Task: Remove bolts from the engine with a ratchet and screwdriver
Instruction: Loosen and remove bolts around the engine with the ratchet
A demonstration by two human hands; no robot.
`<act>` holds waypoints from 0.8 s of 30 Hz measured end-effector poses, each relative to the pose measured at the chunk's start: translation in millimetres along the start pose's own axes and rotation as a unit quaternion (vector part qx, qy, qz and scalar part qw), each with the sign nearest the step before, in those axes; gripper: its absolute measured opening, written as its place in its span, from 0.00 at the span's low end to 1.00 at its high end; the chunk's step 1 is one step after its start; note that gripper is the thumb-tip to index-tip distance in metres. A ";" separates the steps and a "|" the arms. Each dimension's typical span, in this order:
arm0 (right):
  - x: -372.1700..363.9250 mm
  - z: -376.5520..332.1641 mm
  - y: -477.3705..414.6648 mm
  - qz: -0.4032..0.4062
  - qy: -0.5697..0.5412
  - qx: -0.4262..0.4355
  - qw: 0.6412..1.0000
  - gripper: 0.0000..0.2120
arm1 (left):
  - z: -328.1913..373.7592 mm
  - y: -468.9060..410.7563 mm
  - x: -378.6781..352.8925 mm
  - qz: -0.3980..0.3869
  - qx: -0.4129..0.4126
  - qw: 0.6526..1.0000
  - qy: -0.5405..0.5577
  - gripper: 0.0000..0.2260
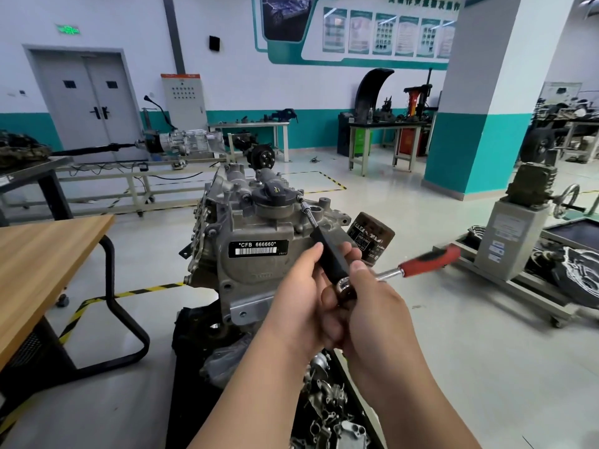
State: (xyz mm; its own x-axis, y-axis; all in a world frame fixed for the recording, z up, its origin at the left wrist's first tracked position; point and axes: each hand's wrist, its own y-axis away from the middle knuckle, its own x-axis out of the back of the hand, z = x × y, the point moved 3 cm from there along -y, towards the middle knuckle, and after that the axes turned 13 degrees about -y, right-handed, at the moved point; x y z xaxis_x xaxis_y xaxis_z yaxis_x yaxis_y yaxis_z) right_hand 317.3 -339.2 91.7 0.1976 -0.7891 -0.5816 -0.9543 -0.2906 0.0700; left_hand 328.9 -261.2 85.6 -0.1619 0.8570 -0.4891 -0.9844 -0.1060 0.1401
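Observation:
A grey aluminium engine [246, 228] stands on a stand in front of me, with a black oil cap [274, 193] on top and a "CFB 666660" label on its face. My left hand [298, 296] grips the black handle of a screwdriver [327, 251], whose steel shaft reaches up to a bolt [299, 198] beside the oil cap. My right hand [372, 306] holds the head of a ratchet [418, 265] at the screwdriver's rear end. The ratchet's red handle sticks out to the right.
A black oil filter [371, 236] hangs on the engine's right side. A wooden table [39, 254] stands at the left, a grey engine stand [515, 234] at the right. Loose metal parts [330, 406] lie on the black tray below my arms.

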 end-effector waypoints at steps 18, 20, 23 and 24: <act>-5.1 -6.5 6.5 -0.083 -0.346 -0.210 0.911 0.09 | 8.4 7.4 4.5 0.023 0.039 0.987 -0.154 0.16; -2.7 -7.3 5.0 -0.076 -0.277 -0.177 0.941 0.12 | 7.2 6.0 4.3 0.036 0.036 0.985 -0.166 0.16; 1.7 -8.2 1.5 -0.038 -0.087 -0.083 0.992 0.17 | 4.0 4.7 1.7 0.041 0.040 0.985 -0.165 0.19; 2.6 -11.2 1.7 -0.016 0.006 -0.040 0.999 0.16 | 3.5 3.9 1.0 0.043 0.037 0.986 -0.155 0.20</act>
State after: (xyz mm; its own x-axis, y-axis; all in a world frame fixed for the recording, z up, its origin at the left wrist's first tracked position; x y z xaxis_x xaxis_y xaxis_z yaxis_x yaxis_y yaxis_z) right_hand 318.7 -347.8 99.3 0.2316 -0.7843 -0.5755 -0.9264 -0.3585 0.1157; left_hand 325.1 -259.0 88.6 -0.2046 0.9607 -0.1878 -0.9586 -0.1578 0.2368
